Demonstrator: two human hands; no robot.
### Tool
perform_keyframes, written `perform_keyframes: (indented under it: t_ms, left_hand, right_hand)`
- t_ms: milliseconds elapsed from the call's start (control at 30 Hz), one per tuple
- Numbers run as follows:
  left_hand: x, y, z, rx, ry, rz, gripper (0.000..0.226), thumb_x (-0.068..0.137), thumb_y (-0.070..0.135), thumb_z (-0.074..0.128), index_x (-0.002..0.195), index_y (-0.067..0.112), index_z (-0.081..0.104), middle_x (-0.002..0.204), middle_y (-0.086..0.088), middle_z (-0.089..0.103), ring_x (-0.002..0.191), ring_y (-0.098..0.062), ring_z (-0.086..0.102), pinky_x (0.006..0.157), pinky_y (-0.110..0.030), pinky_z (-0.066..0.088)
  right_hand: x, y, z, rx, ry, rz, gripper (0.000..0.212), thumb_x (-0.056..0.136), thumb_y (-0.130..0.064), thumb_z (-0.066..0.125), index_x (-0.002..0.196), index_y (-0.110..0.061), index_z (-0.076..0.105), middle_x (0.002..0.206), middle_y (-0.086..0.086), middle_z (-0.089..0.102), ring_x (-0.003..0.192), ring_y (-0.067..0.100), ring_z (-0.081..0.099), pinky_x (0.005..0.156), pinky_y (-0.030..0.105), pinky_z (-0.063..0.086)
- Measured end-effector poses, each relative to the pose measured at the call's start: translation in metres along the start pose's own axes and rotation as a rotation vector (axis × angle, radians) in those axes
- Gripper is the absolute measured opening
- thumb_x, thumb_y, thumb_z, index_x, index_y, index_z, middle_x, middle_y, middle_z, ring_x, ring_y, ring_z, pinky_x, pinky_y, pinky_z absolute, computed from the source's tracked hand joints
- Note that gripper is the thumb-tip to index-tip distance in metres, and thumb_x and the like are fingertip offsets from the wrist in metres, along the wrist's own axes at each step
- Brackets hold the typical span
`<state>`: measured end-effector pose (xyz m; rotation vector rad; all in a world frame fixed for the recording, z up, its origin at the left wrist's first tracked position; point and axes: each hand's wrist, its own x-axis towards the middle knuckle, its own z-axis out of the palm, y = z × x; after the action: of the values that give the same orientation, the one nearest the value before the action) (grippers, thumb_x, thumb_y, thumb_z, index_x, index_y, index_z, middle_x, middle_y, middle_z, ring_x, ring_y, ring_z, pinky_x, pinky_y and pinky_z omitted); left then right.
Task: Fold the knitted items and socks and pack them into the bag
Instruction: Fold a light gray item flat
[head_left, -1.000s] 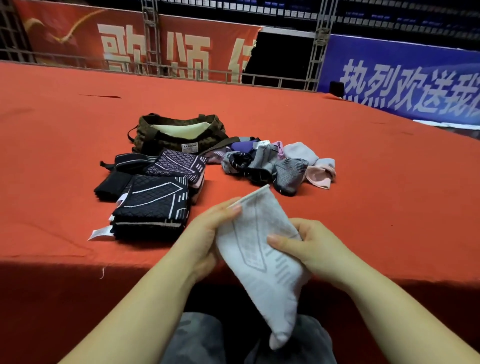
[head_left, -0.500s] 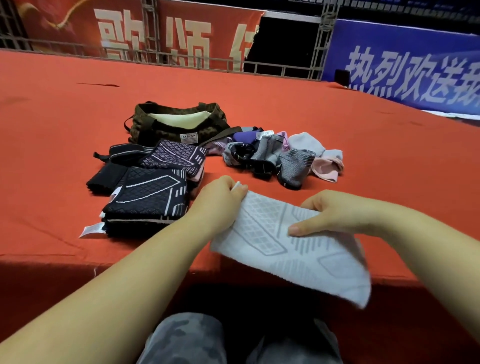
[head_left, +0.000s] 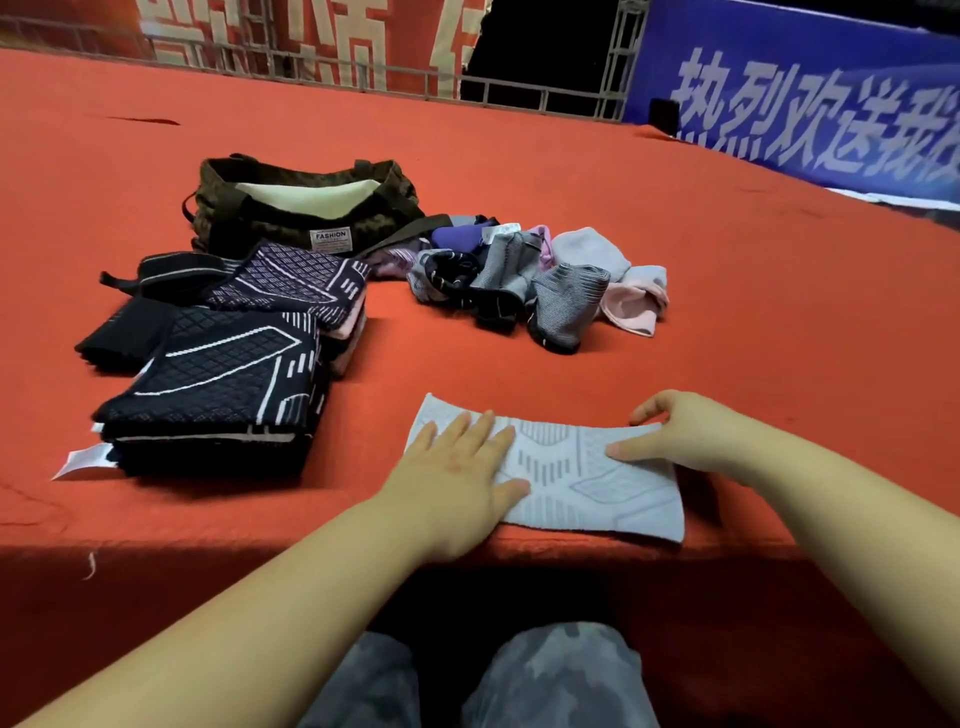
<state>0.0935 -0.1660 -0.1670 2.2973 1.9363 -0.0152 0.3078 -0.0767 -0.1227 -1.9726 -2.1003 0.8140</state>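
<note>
Red cloth-covered surface (head_left: 675, 270), carrying, well beyond the fingers, an open olive-green fabric bag (head_left: 306, 208) with a pale lining; nearer and left of the fingers, a stack of folded dark navy knitted items with white line patterns (head_left: 218, 384); beyond the fingers, right of the bag, a loose heap of grey, purple and pink socks (head_left: 535, 280). Pale grey knitted piece with woven chevron pattern (head_left: 587, 478), flat at the near edge: left hand (head_left: 457, 478) rests on its left end, fingers (head_left: 483, 431) straight and spread; right hand (head_left: 691, 436) presses its right part, thumb on the knit, fingers loosely bent, gripping nothing.
</note>
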Motion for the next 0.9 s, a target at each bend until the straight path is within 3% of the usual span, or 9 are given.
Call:
perform_keyframes:
  t_ms: [133, 233, 300, 367, 433, 567, 767, 833, 900]
  left_hand:
    - [0.003, -0.005, 0.006, 0.001, -0.039, -0.028, 0.065, 0.098, 0.054, 0.020, 0.152, 0.024, -0.002, 0.159, 0.000, -0.010, 0.146, -0.017, -0.008, 0.118, -0.038, -0.006]
    - [-0.001, 0.000, 0.005, -0.074, 0.142, 0.024, 0.060, 0.097, 0.052, 0.031, 0.149, 0.022, 0.023, 0.158, -0.003, 0.014, 0.146, -0.018, 0.009, 0.118, -0.033, 0.005]
    - [-0.003, 0.007, -0.004, -0.442, 0.317, 0.007, 0.049, 0.096, 0.050, 0.035, 0.132, 0.021, 0.051, 0.142, 0.000, 0.047, 0.133, -0.015, 0.038, 0.112, -0.030, 0.024]
    - [-0.002, 0.007, -0.019, -0.996, 0.290, -0.140, 0.046, 0.098, 0.047, 0.034, 0.113, 0.016, 0.064, 0.114, -0.003, 0.066, 0.108, -0.017, 0.059, 0.100, -0.033, 0.040]
    - [-0.002, 0.001, -0.030, -1.273, 0.218, -0.306, 0.050, 0.097, 0.051, 0.033, 0.100, 0.013, 0.066, 0.095, -0.011, 0.072, 0.092, -0.023, 0.067, 0.086, -0.033, 0.047]
    - [-0.010, -0.005, -0.024, -1.059, 0.125, -0.340, 0.033, 0.092, 0.044, 0.052, 0.107, 0.017, 0.064, 0.086, -0.005, 0.074, 0.094, -0.022, 0.067, 0.080, -0.035, 0.050]
    - [0.000, 0.017, -0.024, -0.733, 0.105, -0.391, 0.050, 0.080, 0.046, 0.064, 0.125, 0.024, 0.056, 0.120, -0.001, 0.064, 0.115, -0.017, 0.057, 0.101, -0.034, 0.042]
    - [0.004, 0.027, -0.026, -0.774, 0.098, -0.387, 0.043, 0.078, 0.045, 0.065, 0.115, 0.023, 0.060, 0.114, -0.003, 0.068, 0.110, -0.018, 0.060, 0.098, -0.035, 0.045]
    - [0.007, 0.036, -0.029, -0.902, 0.082, -0.358, 0.019, 0.078, 0.039, 0.065, 0.086, 0.022, 0.063, 0.092, -0.003, 0.074, 0.097, -0.018, 0.066, 0.092, -0.037, 0.049]
  right_hand:
    - [-0.013, 0.002, -0.010, 0.230, -0.175, 0.146, 0.032, 0.070, -0.028, 0.082, 0.082, -0.004, 0.064, 0.072, 0.010, 0.063, 0.061, 0.023, 0.057, 0.059, 0.028, 0.051]
    - [-0.024, -0.011, -0.012, 0.478, -0.251, 0.169, 0.017, 0.079, -0.019, 0.072, 0.091, -0.008, 0.068, 0.081, 0.010, 0.069, 0.064, 0.018, 0.061, 0.049, 0.020, 0.049]
    - [-0.031, -0.027, -0.012, 0.703, -0.313, 0.099, 0.014, 0.078, -0.020, 0.068, 0.090, -0.013, 0.066, 0.076, 0.005, 0.068, 0.059, 0.013, 0.061, 0.049, 0.018, 0.050]
    - [-0.039, -0.046, -0.007, 0.866, -0.355, -0.003, 0.007, 0.085, -0.021, 0.062, 0.087, -0.015, 0.063, 0.074, 0.004, 0.069, 0.059, 0.013, 0.063, 0.056, 0.022, 0.053]
    - [-0.044, -0.062, 0.005, 0.815, -0.365, -0.122, 0.009, 0.088, -0.016, 0.061, 0.096, -0.014, 0.062, 0.091, 0.009, 0.071, 0.074, 0.018, 0.066, 0.067, 0.025, 0.050]
    - [-0.046, -0.075, 0.035, 0.573, -0.214, -0.296, 0.025, 0.087, 0.000, 0.060, 0.104, -0.018, 0.059, 0.102, 0.003, 0.068, 0.079, 0.011, 0.061, 0.061, 0.013, 0.047]
    - [-0.044, -0.054, 0.060, 0.898, 0.190, -0.318, 0.038, 0.084, 0.016, 0.042, 0.090, -0.018, 0.058, 0.094, 0.004, 0.067, 0.078, 0.010, 0.066, 0.063, 0.015, 0.052]
    - [-0.045, -0.045, 0.067, 0.892, 0.277, -0.340, 0.041, 0.083, 0.018, 0.039, 0.089, -0.017, 0.058, 0.096, 0.006, 0.068, 0.078, 0.007, 0.067, 0.064, 0.014, 0.051]
    - [-0.046, -0.037, 0.071, 0.917, 0.298, -0.332, 0.040, 0.081, 0.020, 0.040, 0.090, -0.015, 0.058, 0.097, 0.008, 0.068, 0.078, 0.005, 0.068, 0.066, 0.014, 0.051]
